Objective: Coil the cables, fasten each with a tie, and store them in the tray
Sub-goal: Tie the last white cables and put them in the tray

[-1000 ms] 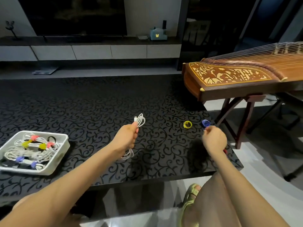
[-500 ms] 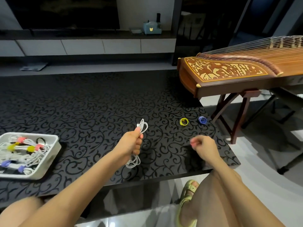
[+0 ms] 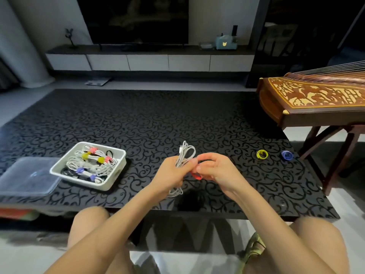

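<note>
Now that the right hand (image 3: 215, 171) has come back from the right side of the table (image 3: 158, 119), where it was reaching a second ago, it's sitting right up against the left hand (image 3: 171, 171) in the middle of the frame, and it's brought a red tie (image 3: 196, 176) with it. So I'd say picking a tie is done and we're at the fastening bit for this one.

Left-hand fingers are curled tight round the middle of the white cable (image 3: 184, 155), with loops poking out above and below the fist. Right-hand fingers are bent in too, pinching the red tie against the bundle. Can't tell if it's wrapped round yet, the fingers hide that part.

The yellow tie (image 3: 262, 154) and blue tie (image 3: 287, 155) are still lying at centre right, untouched. The tray (image 3: 110, 184) sits left of centre with several tied cables (image 3: 88, 163) already in it, so this coil goes there next, I guess.
</note>
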`<state>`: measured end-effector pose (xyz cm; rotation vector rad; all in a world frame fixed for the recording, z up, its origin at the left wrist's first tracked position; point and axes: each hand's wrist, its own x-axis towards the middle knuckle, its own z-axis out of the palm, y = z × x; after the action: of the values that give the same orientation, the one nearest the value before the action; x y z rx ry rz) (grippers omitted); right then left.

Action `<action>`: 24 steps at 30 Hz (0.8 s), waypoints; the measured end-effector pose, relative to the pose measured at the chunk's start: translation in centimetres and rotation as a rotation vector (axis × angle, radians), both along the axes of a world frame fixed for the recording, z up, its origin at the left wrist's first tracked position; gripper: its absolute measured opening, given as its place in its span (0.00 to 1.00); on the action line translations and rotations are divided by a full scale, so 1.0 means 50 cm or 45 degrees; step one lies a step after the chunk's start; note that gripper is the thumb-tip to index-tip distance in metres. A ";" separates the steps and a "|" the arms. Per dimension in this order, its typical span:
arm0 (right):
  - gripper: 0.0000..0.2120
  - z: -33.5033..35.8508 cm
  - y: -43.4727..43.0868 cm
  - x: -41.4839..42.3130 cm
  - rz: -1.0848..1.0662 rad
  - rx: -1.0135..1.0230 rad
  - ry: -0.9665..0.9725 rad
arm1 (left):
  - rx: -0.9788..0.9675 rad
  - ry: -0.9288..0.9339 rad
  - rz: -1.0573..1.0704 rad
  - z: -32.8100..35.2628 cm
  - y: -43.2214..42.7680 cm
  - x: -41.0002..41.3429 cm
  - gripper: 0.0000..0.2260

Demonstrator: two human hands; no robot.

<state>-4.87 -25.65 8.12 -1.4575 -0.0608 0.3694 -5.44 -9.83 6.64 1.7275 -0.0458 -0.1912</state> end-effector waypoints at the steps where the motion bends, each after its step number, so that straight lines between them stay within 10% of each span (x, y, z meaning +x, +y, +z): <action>1: 0.13 0.004 0.014 -0.004 0.031 -0.069 -0.025 | 0.035 -0.013 0.063 0.001 0.013 -0.004 0.16; 6: 0.05 0.002 0.052 -0.019 0.212 -0.254 -0.255 | -0.247 0.155 0.325 -0.002 0.042 -0.001 0.20; 14: 0.02 0.038 0.062 -0.013 0.046 0.480 -0.290 | -0.298 0.203 0.190 -0.006 0.059 -0.016 0.13; 24: 0.05 0.033 0.067 -0.025 -0.129 -0.168 -0.549 | -0.114 0.313 -0.224 0.039 0.030 -0.032 0.08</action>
<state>-6.13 -22.30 9.75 -1.6441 -0.3127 -0.0289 -7.04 -8.35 8.61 1.5995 -0.0249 -0.5226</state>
